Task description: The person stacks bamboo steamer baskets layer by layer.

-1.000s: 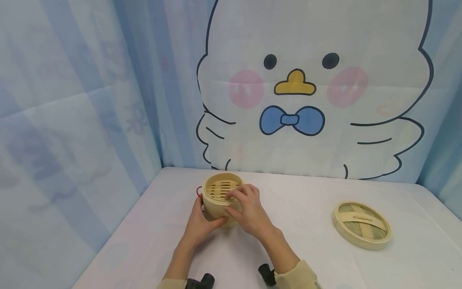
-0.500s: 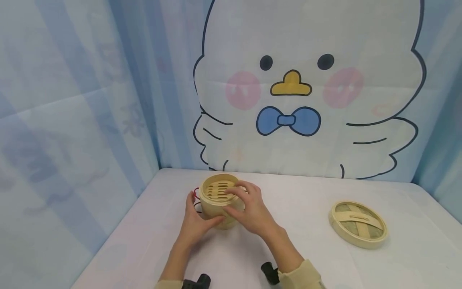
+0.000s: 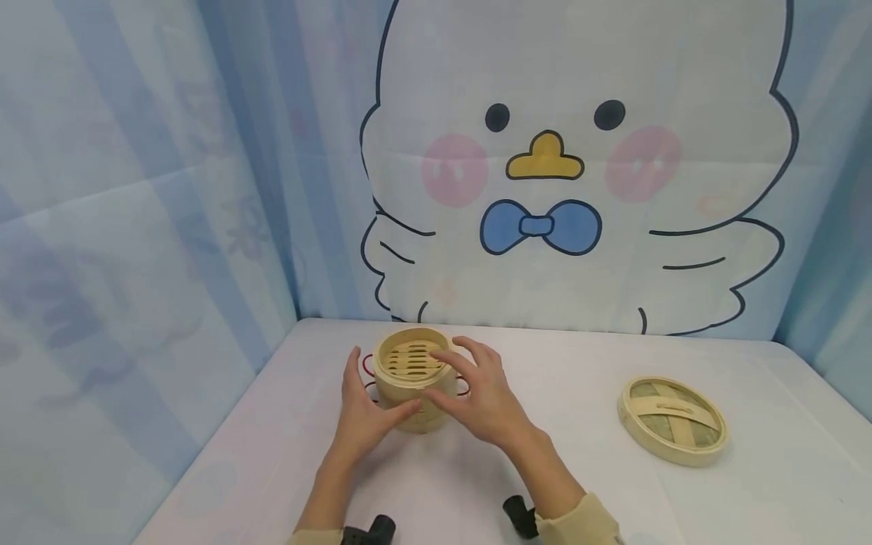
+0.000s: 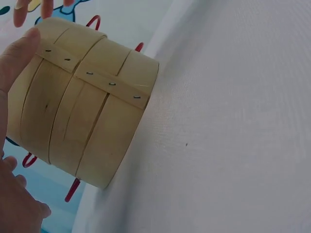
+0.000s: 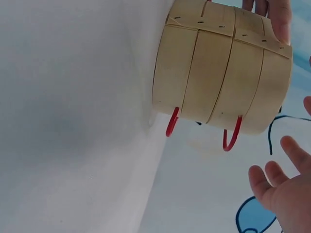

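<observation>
Two round bamboo steamer baskets (image 3: 402, 388) stand stacked, with slats visible inside the upper one. Red loops (image 5: 235, 133) stick out from their sides, and stapled seams (image 4: 92, 76) run up the front. My left hand (image 3: 362, 420) is beside the stack on the left, thumb close to the front and fingers spread away from the wall. On the other side, my right hand (image 3: 482, 397) has its fingers parted, the thumb at the front and the index fingertip over the upper rim. Neither hand is curled around the stack.
A round bamboo lid (image 3: 674, 420) with a strap handle lies to the right on the white tabletop (image 3: 559, 446). Behind the table hangs a curtain (image 3: 538, 280) printed with a cartoon bird; another curtain runs along the left side.
My left hand has loosened from the baskets and moved slightly left, fingers now apart from the side. My right hand has spread and drawn a little right. Red loops now show on both sides.
</observation>
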`<state>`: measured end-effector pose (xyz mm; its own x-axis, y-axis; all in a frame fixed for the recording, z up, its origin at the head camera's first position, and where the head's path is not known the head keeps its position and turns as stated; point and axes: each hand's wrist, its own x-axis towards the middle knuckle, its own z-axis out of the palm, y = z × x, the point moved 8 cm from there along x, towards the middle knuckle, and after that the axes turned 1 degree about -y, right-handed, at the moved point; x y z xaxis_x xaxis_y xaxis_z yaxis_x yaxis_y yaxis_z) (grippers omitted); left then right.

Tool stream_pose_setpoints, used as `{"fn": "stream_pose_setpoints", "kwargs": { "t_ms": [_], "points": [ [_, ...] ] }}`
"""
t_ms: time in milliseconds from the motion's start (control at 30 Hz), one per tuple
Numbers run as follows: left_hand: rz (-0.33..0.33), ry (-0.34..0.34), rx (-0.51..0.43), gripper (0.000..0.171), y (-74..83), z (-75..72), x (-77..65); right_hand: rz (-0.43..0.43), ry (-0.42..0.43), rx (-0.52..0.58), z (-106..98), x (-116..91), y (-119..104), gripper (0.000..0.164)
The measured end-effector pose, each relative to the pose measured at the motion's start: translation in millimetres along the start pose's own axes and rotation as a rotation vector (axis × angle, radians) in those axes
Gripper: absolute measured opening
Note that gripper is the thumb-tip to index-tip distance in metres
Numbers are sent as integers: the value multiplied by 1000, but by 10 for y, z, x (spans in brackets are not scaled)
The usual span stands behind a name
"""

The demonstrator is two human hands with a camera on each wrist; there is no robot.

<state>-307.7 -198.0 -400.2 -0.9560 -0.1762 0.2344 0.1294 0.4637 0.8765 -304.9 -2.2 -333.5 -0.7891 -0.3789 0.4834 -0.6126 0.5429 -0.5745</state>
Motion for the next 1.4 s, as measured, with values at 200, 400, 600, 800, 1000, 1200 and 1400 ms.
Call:
{"fn": "stream_pose_setpoints", "kwargs": {
  "t_ms": [200, 400, 600, 800, 1000, 1200, 1400],
  "points": [
    [33, 6, 34, 129, 109, 21, -20, 21, 5, -64, -68, -98, 83, 52],
    [32, -3, 24, 125, 140, 51, -35, 19, 0, -151, -180, -160, 132, 56],
    [33, -9, 12, 125, 149, 47, -29, 36, -9, -215, -339, -205, 196, 61],
    [24, -12, 23, 124, 153, 47, -17, 82, -22, -238, -477, -272, 282, 63],
    [19, -27, 29, 122, 138, 67, -19, 122, -18, -249, -597, -356, 399, 67],
    [28, -37, 34, 121, 161, 80, -23, 146, -8, -282, -753, -423, 507, 68],
    [18, -48, 47, 117, 158, 88, -29, 155, 9, -311, -938, -518, 605, 66]
  ]
}}
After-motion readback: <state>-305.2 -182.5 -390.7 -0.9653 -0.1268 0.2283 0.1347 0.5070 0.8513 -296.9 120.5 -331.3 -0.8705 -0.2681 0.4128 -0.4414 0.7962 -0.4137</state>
